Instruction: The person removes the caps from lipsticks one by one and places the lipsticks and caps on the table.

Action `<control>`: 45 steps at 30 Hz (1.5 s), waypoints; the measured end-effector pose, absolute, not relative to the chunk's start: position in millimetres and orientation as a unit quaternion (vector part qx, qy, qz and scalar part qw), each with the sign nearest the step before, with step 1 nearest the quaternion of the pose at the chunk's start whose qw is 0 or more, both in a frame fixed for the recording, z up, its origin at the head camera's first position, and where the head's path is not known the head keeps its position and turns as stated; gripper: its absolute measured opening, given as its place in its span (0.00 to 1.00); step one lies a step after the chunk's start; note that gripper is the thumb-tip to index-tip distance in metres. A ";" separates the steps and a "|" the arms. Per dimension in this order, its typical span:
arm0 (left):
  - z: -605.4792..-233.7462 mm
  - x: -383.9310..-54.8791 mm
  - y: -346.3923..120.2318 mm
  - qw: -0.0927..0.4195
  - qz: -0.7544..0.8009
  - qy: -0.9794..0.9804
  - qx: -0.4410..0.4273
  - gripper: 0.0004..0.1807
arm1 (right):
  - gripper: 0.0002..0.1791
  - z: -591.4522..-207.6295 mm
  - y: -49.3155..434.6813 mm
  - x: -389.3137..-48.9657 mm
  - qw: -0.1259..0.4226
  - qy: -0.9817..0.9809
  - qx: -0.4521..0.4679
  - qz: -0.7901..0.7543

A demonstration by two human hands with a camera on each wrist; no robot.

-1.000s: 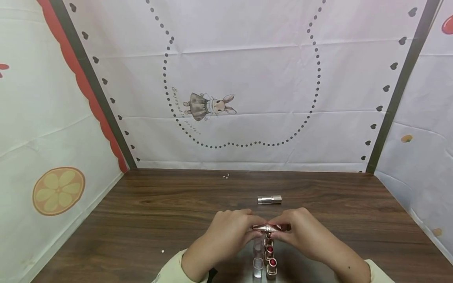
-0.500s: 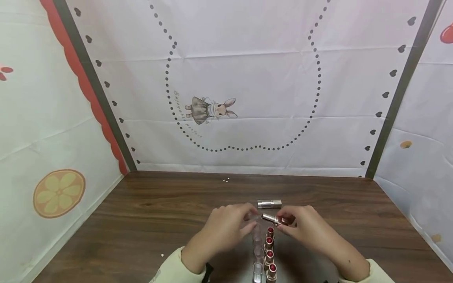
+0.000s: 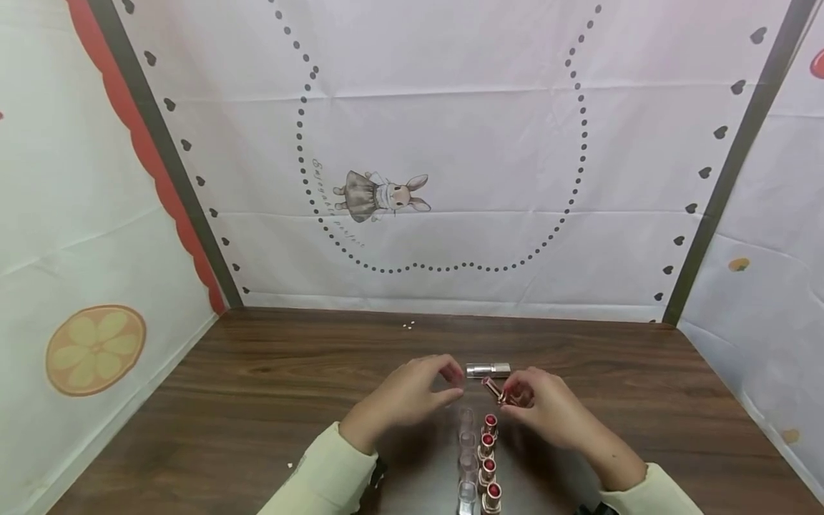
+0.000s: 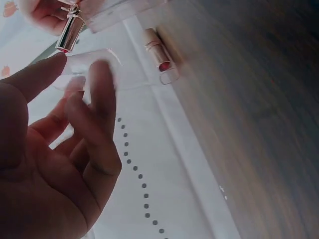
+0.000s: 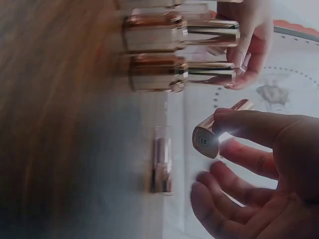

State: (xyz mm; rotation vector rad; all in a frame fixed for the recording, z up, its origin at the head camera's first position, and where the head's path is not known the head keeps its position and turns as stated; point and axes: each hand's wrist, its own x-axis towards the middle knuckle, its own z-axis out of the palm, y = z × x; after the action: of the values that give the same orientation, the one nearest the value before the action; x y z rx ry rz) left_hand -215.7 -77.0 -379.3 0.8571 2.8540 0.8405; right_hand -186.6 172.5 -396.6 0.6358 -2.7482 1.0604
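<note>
My left hand (image 3: pixel 412 397) pinches a clear lipstick cap (image 4: pixel 84 64) between thumb and fingertips; the cap barely shows in the head view. Across from it, my right hand (image 3: pixel 547 404) pinches an uncapped lipstick (image 3: pixel 493 390) by its rose-gold base (image 5: pixel 206 142), tilted with its tip toward the left hand. Below the hands, several uncapped lipsticks (image 3: pixel 487 471) stand upright in a row, red tips up. To their left runs a matching row of clear caps (image 3: pixel 467 465). A capped lipstick (image 3: pixel 488 370) lies on its side just beyond the hands.
The dark wood table (image 3: pixel 309 372) meets a white printed cloth (image 3: pixel 450 143) at the back and cloth at both sides. Small white specks (image 3: pixel 408 325) lie near the far edge, and another speck (image 3: pixel 290 465) sits to the left.
The hands have come apart, drawing the cap off the lipstick. The left hand moves left with the cap; the lipstick in the right hand now tilts up more. The standing lipsticks are less covered.
</note>
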 end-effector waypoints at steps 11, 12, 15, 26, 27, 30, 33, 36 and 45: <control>-402.1 -221.7 -73.1 0.035 0.241 0.931 0.271 0.12 | 0.10 -421.6 170.0 -190.7 0.007 -0.898 0.235 0.373; -404.7 -221.5 -73.4 0.041 0.241 0.932 0.268 0.12 | 0.10 -423.8 169.2 -191.0 0.004 -0.897 0.237 0.374; -409.7 -220.3 -74.6 0.052 0.246 0.932 0.261 0.12 | 0.10 -429.5 166.9 -190.9 -0.004 -0.894 0.241 0.378; -405.6 -219.3 -73.5 0.045 0.229 0.936 0.263 0.11 | 0.10 -431.2 161.7 -190.9 -0.016 -0.890 0.240 0.388; -404.4 -219.3 -73.2 0.043 0.226 0.937 0.262 0.11 | 0.10 -430.7 161.5 -191.4 -0.016 -0.890 0.240 0.388; -401.5 -219.9 -71.9 0.038 0.221 0.939 0.260 0.11 | 0.11 -429.2 162.0 -193.4 -0.014 -0.892 0.241 0.383; -399.0 -220.8 -69.8 0.035 0.219 0.940 0.260 0.12 | 0.11 -426.7 162.9 -195.8 -0.015 -0.894 0.238 0.380; -398.2 -219.5 -69.8 0.038 0.218 0.940 0.260 0.12 | 0.12 -426.9 162.7 -196.2 -0.017 -0.892 0.238 0.384; -398.6 -219.4 -70.1 0.043 0.204 0.942 0.264 0.12 | 0.13 -426.6 163.4 -195.7 -0.026 -0.894 0.228 0.384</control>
State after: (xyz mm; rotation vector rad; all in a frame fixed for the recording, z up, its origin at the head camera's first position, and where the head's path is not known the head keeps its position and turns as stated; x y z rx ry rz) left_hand -219.4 -70.1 -398.6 0.8080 2.8804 0.6237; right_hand -195.7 163.4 -426.6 0.7298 -2.8568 1.2267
